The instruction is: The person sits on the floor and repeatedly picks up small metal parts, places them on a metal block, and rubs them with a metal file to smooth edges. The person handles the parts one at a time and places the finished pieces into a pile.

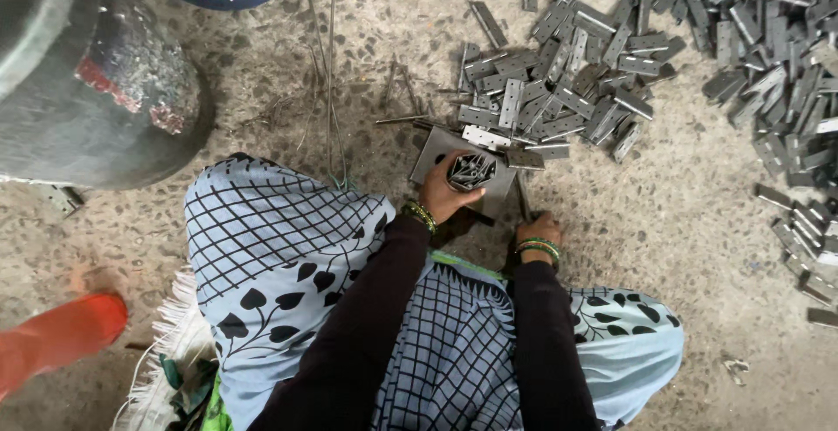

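Pins (471, 170), a tight bundle, stand upright in our left hand (443, 194), fingers wrapped round them, over a flat metal plate (434, 148) on the floor. Our right hand (539, 229) is curled on a thin rod (522, 197). If the grip loosens, we judge they'd scatter among the hinge pile (559, 99)

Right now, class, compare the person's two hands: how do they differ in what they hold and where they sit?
1. The left hand grips a bundle of thin metal pins, ends upward; the right hand holds a single thin rod.
2. The left hand rests over the flat metal plate; the right hand sits beside it, nearer the body.

Both wear green and gold bangles and dark sleeves.
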